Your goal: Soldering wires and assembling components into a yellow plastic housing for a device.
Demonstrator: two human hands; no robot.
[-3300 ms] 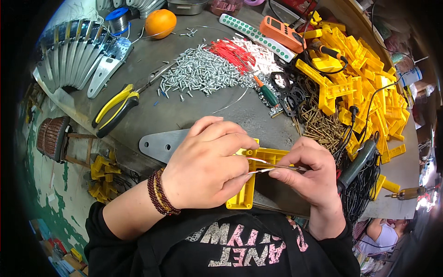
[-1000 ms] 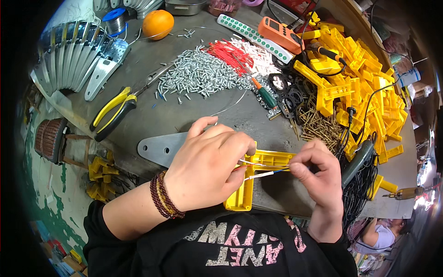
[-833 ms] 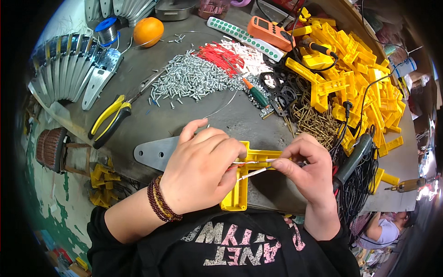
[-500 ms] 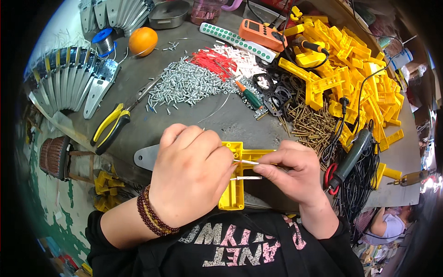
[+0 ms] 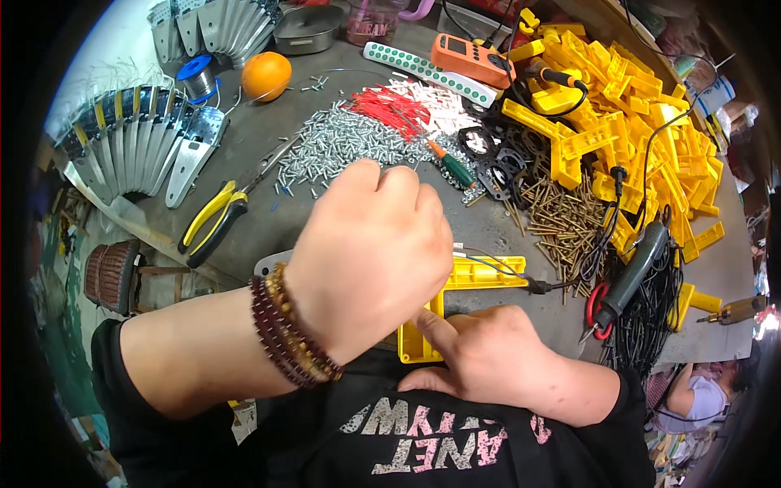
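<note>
Close to my body lies a yellow plastic housing [image 5: 486, 273] with an arm reaching right. My left hand [image 5: 370, 256], a beaded bracelet at its wrist, is closed in a fist above the housing. Its fingertips are hidden, and so is whatever they may hold. Beside it, my right hand [image 5: 496, 354] grips the near part of the housing, one finger laid over its edge. Thin wires, one of them blue [image 5: 492, 263], run along the arm to a black cable end [image 5: 540, 286]. A metal plate's rounded end [image 5: 267, 264] shows left of my left hand.
Silver screws [image 5: 338, 146], red and white sleeves and brass screws [image 5: 565, 215] lie in piles beyond my hands. Yellow-handled pliers [image 5: 215, 220] are at left. At right are a soldering iron [image 5: 630, 264], black cables and heaped yellow parts [image 5: 643, 138]. An orange meter [image 5: 470, 58] lies at the back.
My right hand has left the thin white sleeve it pinched and moved down onto the housing. My left hand has moved up and right, now closed. The view has shifted slightly.
</note>
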